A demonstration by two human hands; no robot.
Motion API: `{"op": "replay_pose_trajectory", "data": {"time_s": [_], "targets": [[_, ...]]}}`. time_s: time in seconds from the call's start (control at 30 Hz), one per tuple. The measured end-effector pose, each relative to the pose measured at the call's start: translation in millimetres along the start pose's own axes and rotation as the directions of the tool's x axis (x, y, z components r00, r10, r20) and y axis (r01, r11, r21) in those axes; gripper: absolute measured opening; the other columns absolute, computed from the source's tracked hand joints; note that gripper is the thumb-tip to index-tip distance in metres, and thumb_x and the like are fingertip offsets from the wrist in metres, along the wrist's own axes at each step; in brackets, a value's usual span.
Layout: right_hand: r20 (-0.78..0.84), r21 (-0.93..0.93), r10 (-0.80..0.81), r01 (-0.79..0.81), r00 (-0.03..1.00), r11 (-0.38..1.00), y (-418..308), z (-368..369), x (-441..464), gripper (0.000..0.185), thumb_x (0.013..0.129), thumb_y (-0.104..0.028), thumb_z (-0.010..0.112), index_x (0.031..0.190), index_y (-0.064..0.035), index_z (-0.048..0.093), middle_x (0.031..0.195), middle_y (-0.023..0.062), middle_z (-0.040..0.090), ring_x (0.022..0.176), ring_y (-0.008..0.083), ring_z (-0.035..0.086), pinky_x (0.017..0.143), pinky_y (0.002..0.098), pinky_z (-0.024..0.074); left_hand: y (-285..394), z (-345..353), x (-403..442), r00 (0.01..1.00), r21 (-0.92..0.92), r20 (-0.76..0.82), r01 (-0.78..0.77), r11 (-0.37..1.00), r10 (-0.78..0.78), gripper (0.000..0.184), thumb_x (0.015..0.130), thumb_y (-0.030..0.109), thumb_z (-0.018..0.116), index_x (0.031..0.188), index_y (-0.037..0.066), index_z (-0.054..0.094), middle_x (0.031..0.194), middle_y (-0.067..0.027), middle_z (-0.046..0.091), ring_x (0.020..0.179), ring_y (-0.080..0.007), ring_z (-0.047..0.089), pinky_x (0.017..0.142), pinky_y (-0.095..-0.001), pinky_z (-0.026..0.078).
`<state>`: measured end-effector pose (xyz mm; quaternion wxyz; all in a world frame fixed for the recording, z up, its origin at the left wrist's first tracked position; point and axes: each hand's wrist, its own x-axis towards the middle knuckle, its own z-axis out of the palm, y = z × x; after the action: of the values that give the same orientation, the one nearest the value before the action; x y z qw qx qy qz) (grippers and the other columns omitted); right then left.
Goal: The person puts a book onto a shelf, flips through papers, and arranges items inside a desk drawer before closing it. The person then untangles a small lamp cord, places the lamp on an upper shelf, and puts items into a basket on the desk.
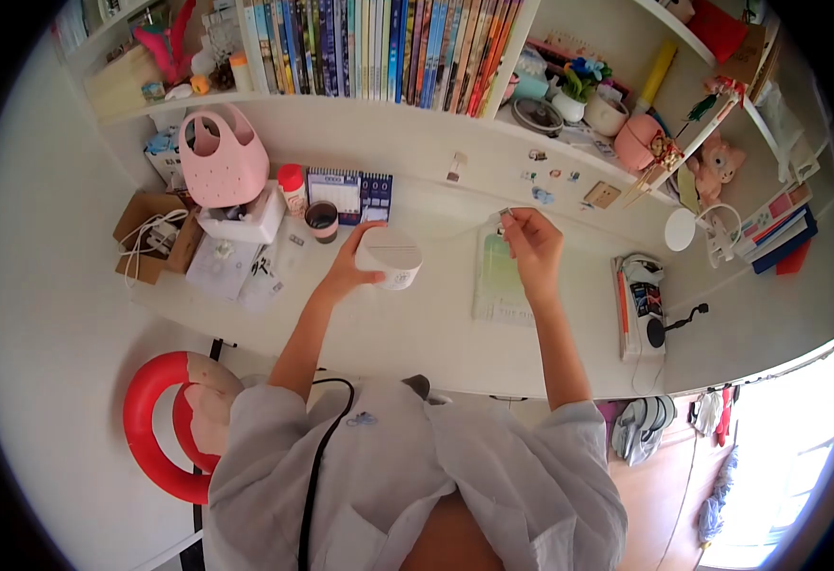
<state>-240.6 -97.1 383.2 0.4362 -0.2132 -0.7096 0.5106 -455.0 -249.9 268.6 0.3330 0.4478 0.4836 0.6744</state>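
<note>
My left hand point(352, 269) is wrapped round the side of a white round tub point(388, 259). Its pale flat top faces up, and small print shows low on its side. Over the right half of the desk, my right hand point(534, 246) pinches a small silvery piece point(506, 215) between thumb and fingertips. The piece is too small to name. Just below and left of that hand is a pale green flat sheet or pouch point(501, 285) with lettering along its lower edge. I cannot tell whether the fingers touch it.
On the white desk point(417, 338), a dark-topped cup point(322, 220), a red-capped bottle point(292, 186) and a calendar point(350, 195) stand at back left. A pink basket point(225, 162) and a cardboard box point(155, 233) are farther left. Books point(384, 52) fill the shelf above. A lamp point(681, 229) is right.
</note>
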Motion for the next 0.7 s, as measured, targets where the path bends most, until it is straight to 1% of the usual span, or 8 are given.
{"op": "replay_pose_trajectory", "data": {"time_s": [0.13,0.3,0.37,0.5,0.6,0.63,0.67,0.7], "targets": [[-0.043,-0.003,0.052,-0.052,0.998,0.999,19.2,-5.9,0.1,0.008,0.080,-0.006,0.056,0.080,0.0022,0.058,0.062,0.0008,0.052,0.049,0.0034,0.039,0.044,0.0177,0.0295,-8.7,-12.2,-5.4,1.000,-0.002,-0.016,0.005,1.000,-0.005,0.078,0.050,0.016,0.075,0.120,0.011,0.040,0.114,-0.0039,0.046,0.110,-0.0180,0.042,0.093,-0.0310,0.032],[-0.123,-0.040,0.023,-0.028,0.992,0.999,51.7,-19.2,1.2,0.009,0.081,-0.008,0.055,0.083,0.0012,0.057,0.065,0.0007,0.053,0.050,0.0032,0.041,0.044,0.0173,0.0314,-10.5,-30.3,-16.6,0.993,-0.096,-0.113,-0.030,0.995,0.019,0.074,0.056,0.024,0.069,0.121,0.007,0.040,0.113,-0.0058,0.049,0.108,-0.0179,0.045,0.093,-0.0295,0.033],[-0.142,-0.055,0.050,-0.059,0.989,0.997,71.1,-29.9,0.2,0.011,0.080,-0.010,0.057,0.082,0.0008,0.058,0.065,0.0006,0.056,0.054,0.0034,0.047,0.044,0.0176,0.0349,-2.2,-32.4,-21.3,0.982,-0.234,-0.190,-0.027,0.972,-0.018,0.075,0.055,0.024,0.068,0.122,0.005,0.039,0.113,-0.0060,0.049,0.108,-0.0178,0.045,0.094,-0.0300,0.033],[-0.234,-0.058,0.127,-0.145,0.964,0.988,99.0,-45.8,-4.3,0.013,0.081,-0.010,0.056,0.084,0.0021,0.057,0.067,0.0039,0.058,0.052,0.0050,0.047,0.042,0.0183,0.0351,-5.1,-42.6,-28.2,0.983,-0.317,-0.179,-0.009,0.949,-0.050,0.077,0.057,0.027,0.070,0.123,0.003,0.037,0.117,-0.0057,0.047,0.111,-0.0172,0.043,0.095,-0.0304,0.032],[-0.231,-0.090,0.229,-0.255,0.946,0.963,125.4,-59.3,-13.8,0.014,0.081,-0.012,0.054,0.085,0.0019,0.057,0.075,0.0078,0.062,0.054,0.0072,0.052,0.045,0.0205,0.0376,-19.3,-49.4,-30.9,0.976,-0.263,-0.216,-0.025,0.964,-0.033,0.079,0.056,0.025,0.072,0.124,0.004,0.036,0.119,-0.0057,0.045,0.112,-0.0177,0.042,0.095,-0.0306,0.032],[-0.186,-0.097,0.344,-0.365,0.920,0.926,135.7,-63.9,-18.2,0.017,0.082,-0.015,0.054,0.088,0.0011,0.057,0.078,0.0086,0.063,0.059,0.0095,0.055,0.050,0.0220,0.0399,-24.1,-51.8,-32.6,0.975,-0.264,-0.220,-0.021,0.964,-0.039,0.079,0.056,0.025,0.072,0.124,0.004,0.036,0.119,-0.0057,0.045,0.112,-0.0177,0.042,0.095,-0.0306,0.032],[-0.142,-0.110,0.455,-0.471,0.879,0.875,147.5,-65.7,-22.3,0.020,0.082,-0.018,0.053,0.091,0.0004,0.056,0.080,0.0095,0.063,0.064,0.0119,0.059,0.056,0.0235,0.0422,-29.1,-53.7,-36.1,0.968,-0.247,-0.243,0.003,0.969,-0.065,0.079,0.056,0.020,0.073,0.124,0.004,0.036,0.120,-0.0057,0.045,0.113,-0.0180,0.042,0.096,-0.0309,0.032],[-0.138,-0.113,0.464,-0.479,0.875,0.870,164.8,-65.2,-27.0,0.020,0.082,-0.018,0.053,0.091,0.0004,0.056,0.080,0.0095,0.063,0.064,0.0119,0.059,0.056,0.0235,0.0422,-33.1,-54.8,-39.4,0.960,-0.231,-0.266,0.029,0.973,-0.092,0.080,0.055,0.015,0.073,0.124,0.004,0.036,0.120,-0.0056,0.044,0.113,-0.0182,0.041,0.096,-0.0311,0.032]]}}
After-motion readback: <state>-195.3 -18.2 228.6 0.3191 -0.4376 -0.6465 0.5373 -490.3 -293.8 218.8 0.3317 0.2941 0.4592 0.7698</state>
